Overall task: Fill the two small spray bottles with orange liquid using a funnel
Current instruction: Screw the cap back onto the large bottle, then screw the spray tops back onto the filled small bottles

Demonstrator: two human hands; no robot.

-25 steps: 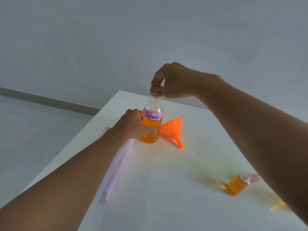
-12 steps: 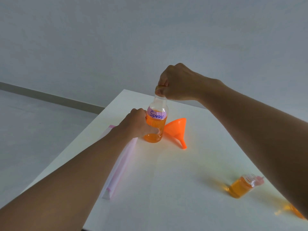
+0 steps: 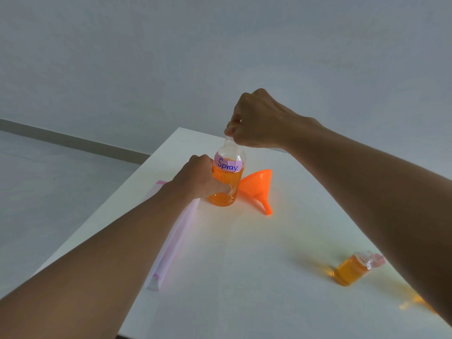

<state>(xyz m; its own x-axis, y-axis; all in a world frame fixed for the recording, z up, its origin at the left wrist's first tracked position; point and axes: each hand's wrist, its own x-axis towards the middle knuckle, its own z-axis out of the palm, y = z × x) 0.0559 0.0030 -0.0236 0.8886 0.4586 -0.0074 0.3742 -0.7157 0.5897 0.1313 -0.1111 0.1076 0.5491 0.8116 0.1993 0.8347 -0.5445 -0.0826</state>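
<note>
A clear bottle (image 3: 226, 178) labelled "Spray", holding orange liquid, stands upright near the far end of the white table (image 3: 244, 277). My left hand (image 3: 198, 178) grips its lower body. My right hand (image 3: 256, 121) curls over the bottle's top and hides the cap. An orange funnel (image 3: 259, 185) lies on its side just right of the bottle. A small spray bottle (image 3: 354, 269) filled with orange liquid lies on its side at the right, beside my right forearm. A second orange shape (image 3: 415, 303) shows partly under that forearm.
A long pale pink folded packet (image 3: 171, 243) lies on the table under my left forearm, running toward the near edge. The table's left edge drops to a grey floor, and a grey wall rises behind.
My right hand has closed down over the cap, which showed gold a second ago and is hidden now. The left hand keeps its grip on the bottle.
</note>
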